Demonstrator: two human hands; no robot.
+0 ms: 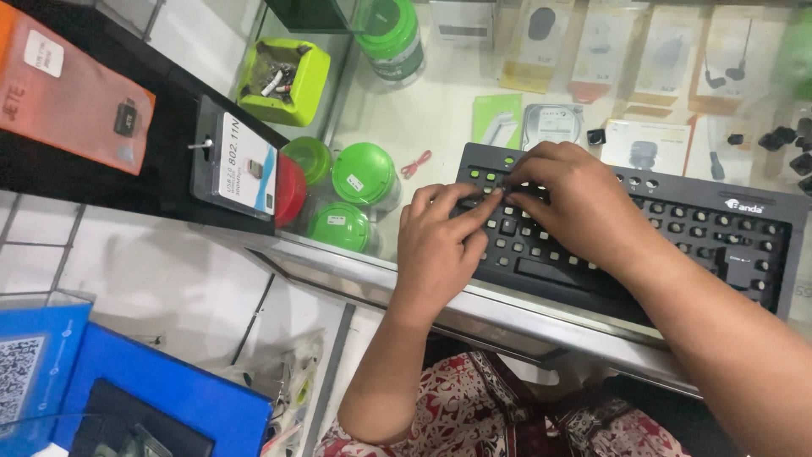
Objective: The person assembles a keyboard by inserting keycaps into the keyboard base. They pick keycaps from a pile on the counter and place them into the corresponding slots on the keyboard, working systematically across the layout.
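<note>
A black keyboard (710, 245) with most keycaps removed lies on a glass counter (440, 127), its green switch stems showing. My left hand (440, 241) rests on the keyboard's left part, fingers bent toward the upper keys. My right hand (567, 199) reaches over from the right, and its fingertips meet those of the left hand at the upper-left rows. Both pinch at something small there; the fingers hide what it is. A few black keycaps remain near the left and at the far right.
Green-lidded round containers (364, 173) and a red-lidded one (292, 190) stand left of the keyboard. A lime-green tray (283, 80) sits farther back. Packaged accessories (605, 51) lie under the glass. Loose black keycaps (787, 140) lie at the right. Blue boxes (161, 398) sit lower left.
</note>
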